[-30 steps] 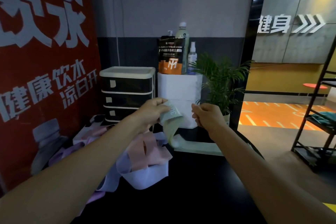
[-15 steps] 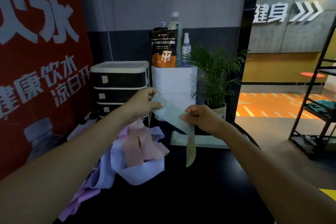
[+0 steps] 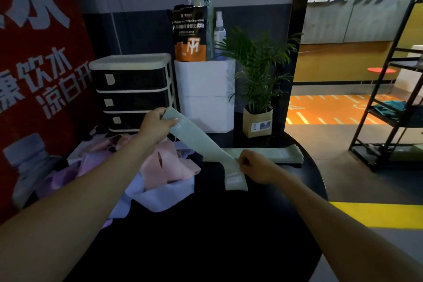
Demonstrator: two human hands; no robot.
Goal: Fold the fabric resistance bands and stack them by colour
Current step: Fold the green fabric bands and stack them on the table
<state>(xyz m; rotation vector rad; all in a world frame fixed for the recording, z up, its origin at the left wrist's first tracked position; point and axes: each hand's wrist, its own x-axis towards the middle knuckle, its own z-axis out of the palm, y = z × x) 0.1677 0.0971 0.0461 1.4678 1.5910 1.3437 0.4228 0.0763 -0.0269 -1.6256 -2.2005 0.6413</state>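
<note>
A pale green band (image 3: 201,139) stretches slantwise between my hands above the black round table (image 3: 206,236). My left hand (image 3: 155,126) pinches its upper end near the drawers. My right hand (image 3: 256,167) grips it lower down, and its short tail with a label hangs below the fist. Behind my right hand lies a flat stack of folded green bands (image 3: 274,153). To the left sits a loose heap of bands: pink (image 3: 167,167), lavender-blue (image 3: 158,197) and purple (image 3: 68,174).
At the back of the table stand a black drawer unit (image 3: 132,94), a white box (image 3: 206,98) carrying a powder pouch (image 3: 190,34) and bottles, and a potted plant (image 3: 258,119). A red banner (image 3: 39,64) is at left, a black metal shelf (image 3: 389,110) at right.
The green band has been drawn out straight: my right hand slid down along it toward the table while my left hand kept the upper end. The camera tilted down.
</note>
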